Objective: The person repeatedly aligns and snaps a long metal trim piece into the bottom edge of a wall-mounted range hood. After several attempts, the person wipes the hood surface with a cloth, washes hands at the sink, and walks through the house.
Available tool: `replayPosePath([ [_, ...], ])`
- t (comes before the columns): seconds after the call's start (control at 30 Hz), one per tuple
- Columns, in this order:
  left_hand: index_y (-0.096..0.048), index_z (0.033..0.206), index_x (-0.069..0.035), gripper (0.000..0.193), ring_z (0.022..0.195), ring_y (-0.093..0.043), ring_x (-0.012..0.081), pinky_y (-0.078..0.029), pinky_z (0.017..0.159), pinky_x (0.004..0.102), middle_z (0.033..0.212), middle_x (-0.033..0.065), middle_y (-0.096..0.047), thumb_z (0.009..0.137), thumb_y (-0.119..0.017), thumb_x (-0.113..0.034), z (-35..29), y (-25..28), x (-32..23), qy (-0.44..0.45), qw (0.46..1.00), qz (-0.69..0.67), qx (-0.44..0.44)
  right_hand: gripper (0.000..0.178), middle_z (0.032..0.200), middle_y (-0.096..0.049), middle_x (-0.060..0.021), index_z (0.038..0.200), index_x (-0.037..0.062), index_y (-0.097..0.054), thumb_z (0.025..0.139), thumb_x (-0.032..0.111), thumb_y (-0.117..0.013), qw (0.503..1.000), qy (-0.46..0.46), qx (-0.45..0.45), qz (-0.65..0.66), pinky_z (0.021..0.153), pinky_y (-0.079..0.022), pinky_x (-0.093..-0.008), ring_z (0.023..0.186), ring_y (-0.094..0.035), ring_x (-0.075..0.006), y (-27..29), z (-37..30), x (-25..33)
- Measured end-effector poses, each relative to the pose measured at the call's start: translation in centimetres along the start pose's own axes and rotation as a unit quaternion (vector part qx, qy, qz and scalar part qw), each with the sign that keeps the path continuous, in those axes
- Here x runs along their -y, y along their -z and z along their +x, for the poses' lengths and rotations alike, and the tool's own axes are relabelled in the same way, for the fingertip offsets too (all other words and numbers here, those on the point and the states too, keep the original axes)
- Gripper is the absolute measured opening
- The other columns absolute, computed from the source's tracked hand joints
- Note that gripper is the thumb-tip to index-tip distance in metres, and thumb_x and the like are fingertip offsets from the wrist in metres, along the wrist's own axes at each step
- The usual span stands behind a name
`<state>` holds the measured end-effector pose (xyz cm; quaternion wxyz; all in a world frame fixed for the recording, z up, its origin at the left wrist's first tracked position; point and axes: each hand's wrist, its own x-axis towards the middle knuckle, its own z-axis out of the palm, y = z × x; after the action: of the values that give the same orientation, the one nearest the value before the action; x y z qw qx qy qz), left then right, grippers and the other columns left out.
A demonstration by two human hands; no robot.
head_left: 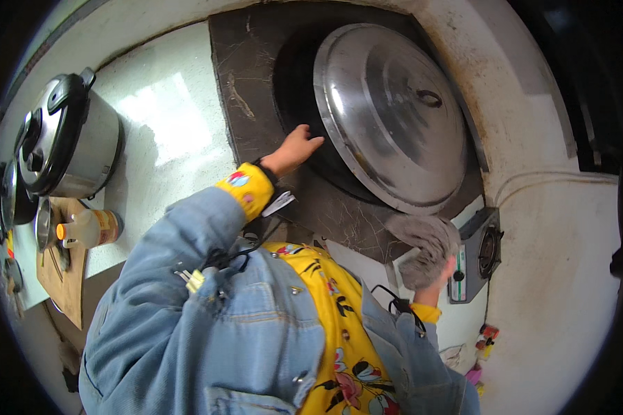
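My left hand is over the near left edge of a large black wok set into the dark stone-patterned stovetop. Its thumb and fingers are apart, and nothing shows in it. A big domed metal lid with a small loop handle covers most of the wok, shifted to the right, so a dark strip of the wok shows on the left. My right hand is closed on a bunched grey cloth below the lid's near right edge. The cloth hides most of that hand's fingers.
A small gas stove stands right of the cloth. On the pale counter at left are a pressure cooker, an orange-capped bottle, a metal bowl and a wooden board. A wall runs along the right.
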<state>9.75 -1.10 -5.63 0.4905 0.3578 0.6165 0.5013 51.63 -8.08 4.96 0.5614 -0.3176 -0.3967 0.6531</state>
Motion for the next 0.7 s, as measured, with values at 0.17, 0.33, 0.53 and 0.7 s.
replayPosePath([
  [0.17, -0.028, 0.136, 0.002, 0.055, 0.132, -0.024, 0.0320, -0.020, 0.108, 0.0520, 0.143, 0.0170, -0.026, 0.095, -0.047, -0.029, 3.0, -3.9, -0.8, 0.202, 0.889, -0.398, 0.105, 0.054, 0.122, -0.052, -0.0139, 0.125, 0.0027, -0.045, 0.082, 0.035, -0.046, 0.990, -0.017, -0.140, 0.019, 0.082, -0.048, -0.0411, 0.106, -0.052, -0.0282, 1.7, -2.5, 3.4],
  [0.33, -0.041, 0.122, -0.012, 0.028, 0.104, -0.052, 0.0221, -0.046, 0.083, 0.0395, 0.117, 0.0061, -0.053, 0.095, -0.045, -0.021, 1.8, -7.0, -3.5, 0.171, 0.864, -0.472, 0.036, 0.055, 0.123, -0.051, -0.0132, 0.126, 0.0034, -0.045, 0.082, 0.037, -0.047, 0.976, -0.033, -0.214, 0.006, 0.083, -0.047, -0.0437, 0.107, -0.052, -0.0285, 2.3, -4.2, 3.2],
  [0.53, -0.043, 0.114, -0.007, 0.023, 0.085, -0.055, 0.0159, -0.049, 0.064, 0.0301, 0.099, 0.0044, -0.057, 0.092, -0.048, -0.011, -1.9, -11.1, -9.4, 0.057, 0.866, -0.491, 0.075, 0.055, 0.128, -0.048, -0.0118, 0.127, 0.0083, -0.045, 0.081, 0.039, -0.048, 0.973, -0.103, -0.206, 0.009, 0.097, -0.038, -0.0481, 0.117, -0.045, -0.0301, 3.3, -3.6, 4.1],
  [0.7, -0.041, 0.122, -0.004, 0.033, 0.085, -0.052, 0.0167, -0.045, 0.072, 0.0290, 0.108, 0.0110, -0.054, 0.090, -0.048, -0.006, -2.6, -13.5, -12.6, -0.062, 0.831, -0.544, 0.100, 0.058, 0.130, -0.046, -0.0116, 0.128, 0.0049, -0.044, 0.081, 0.037, -0.051, 0.969, -0.047, -0.238, -0.052, 0.099, -0.035, -0.0458, 0.118, -0.043, -0.0314, 3.5, -1.7, 5.8],
])
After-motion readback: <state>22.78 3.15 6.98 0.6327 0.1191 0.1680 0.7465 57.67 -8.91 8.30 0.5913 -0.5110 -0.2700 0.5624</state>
